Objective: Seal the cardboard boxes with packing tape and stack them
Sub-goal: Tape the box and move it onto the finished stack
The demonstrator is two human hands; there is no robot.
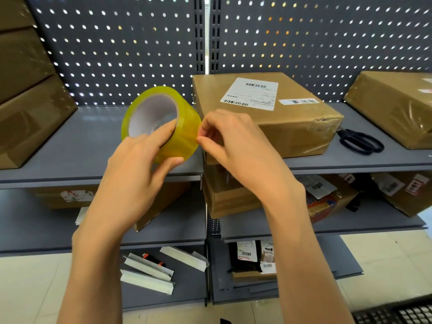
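Observation:
A yellow roll of packing tape (182,127) is held up in front of the grey shelf. My left hand (145,157) grips it, fingers hooked into the white core and thumb under the outside. My right hand (231,141) pinches at the roll's right side, where the tape end lies. Just behind stands a brown cardboard box (280,122) with a white shipping label on top and clear tape over its right corner.
Black scissors (360,141) lie on the grey shelf (93,141) right of the box. More cardboard boxes sit far right (397,104) and stacked at far left (28,113). Lower shelves hold parcels and metal strips. A pegboard wall backs the shelf.

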